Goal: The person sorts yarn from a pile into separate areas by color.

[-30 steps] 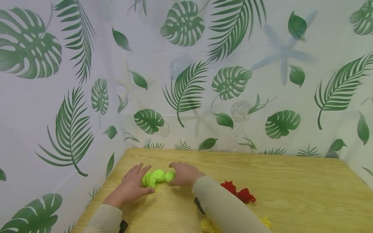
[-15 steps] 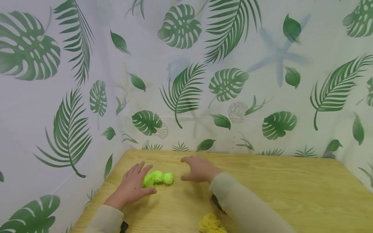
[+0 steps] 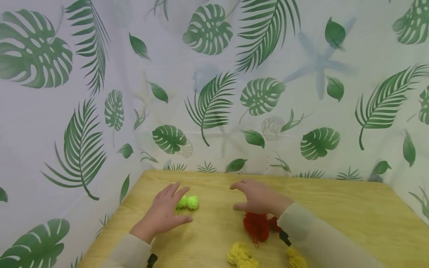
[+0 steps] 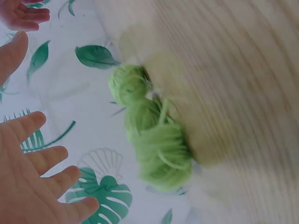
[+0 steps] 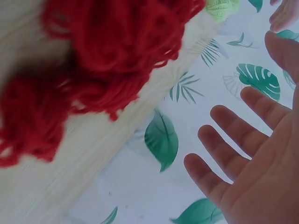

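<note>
On the wooden table lies a bundle of neon green yarn (image 3: 191, 202), partly hidden behind my left hand (image 3: 165, 212). That hand has its fingers spread and holds nothing; the left wrist view shows a gap between them and the green yarn (image 4: 159, 144). My right hand (image 3: 259, 197) hovers just beyond a bundle of red yarn (image 3: 256, 226), fingers apart, nothing in its grasp. In the right wrist view the red yarn (image 5: 112, 46) fills the upper left, apart from the fingers. The right forearm covers part of the red bundle.
Nearer the front edge lie yellow yarn (image 3: 242, 256) and another yellow piece (image 3: 295, 257), partly under the right sleeve. A white cloth with green leaf prints (image 3: 214, 156) hangs behind the table (image 3: 335, 208) and along its left side.
My right hand has left the green yarn and moved right, over towards the red yarn. My left hand has shifted slightly right, covering more of the green bundle.
</note>
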`<act>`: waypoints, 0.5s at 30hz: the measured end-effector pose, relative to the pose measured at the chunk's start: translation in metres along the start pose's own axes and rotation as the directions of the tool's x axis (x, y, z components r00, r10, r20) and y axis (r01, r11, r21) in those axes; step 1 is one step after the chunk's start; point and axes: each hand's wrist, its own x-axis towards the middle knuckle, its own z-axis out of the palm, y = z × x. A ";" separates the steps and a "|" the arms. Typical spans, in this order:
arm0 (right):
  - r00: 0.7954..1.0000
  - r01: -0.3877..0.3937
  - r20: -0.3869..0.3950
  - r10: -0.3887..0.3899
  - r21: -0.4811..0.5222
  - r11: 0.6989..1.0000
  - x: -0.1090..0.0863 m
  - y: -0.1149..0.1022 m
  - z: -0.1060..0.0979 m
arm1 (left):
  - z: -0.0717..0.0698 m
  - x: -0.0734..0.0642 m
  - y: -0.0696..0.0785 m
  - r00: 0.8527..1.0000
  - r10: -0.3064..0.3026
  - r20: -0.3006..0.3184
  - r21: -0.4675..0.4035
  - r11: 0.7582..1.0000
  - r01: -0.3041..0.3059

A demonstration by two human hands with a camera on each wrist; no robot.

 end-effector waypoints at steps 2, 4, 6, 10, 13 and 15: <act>1.000 0.007 -0.006 -0.007 0.010 1.000 -0.011 0.008 0.000 | 0.002 0.001 0.008 1.000 0.012 0.011 -0.005 1.000 -0.012; 1.000 0.006 -0.010 -0.006 0.019 1.000 -0.021 0.017 0.000 | 0.005 0.000 0.015 0.999 0.025 0.020 -0.005 1.000 -0.025; 1.000 0.007 -0.019 -0.007 0.031 0.999 -0.030 0.024 0.002 | 0.008 0.000 0.021 0.999 0.046 0.025 -0.008 0.999 -0.045; 0.999 -0.030 -0.032 0.033 0.082 0.996 -0.048 0.036 0.006 | 0.013 0.003 0.031 0.994 0.102 0.031 -0.007 0.995 -0.102; 0.997 -0.059 -0.032 0.064 0.121 0.991 -0.060 0.043 0.007 | 0.016 0.007 0.038 0.990 0.135 0.036 -0.023 0.991 -0.135; 0.997 -0.059 -0.031 0.064 0.143 0.988 -0.067 0.048 0.008 | 0.018 0.010 0.043 0.988 0.147 0.047 -0.042 0.989 -0.145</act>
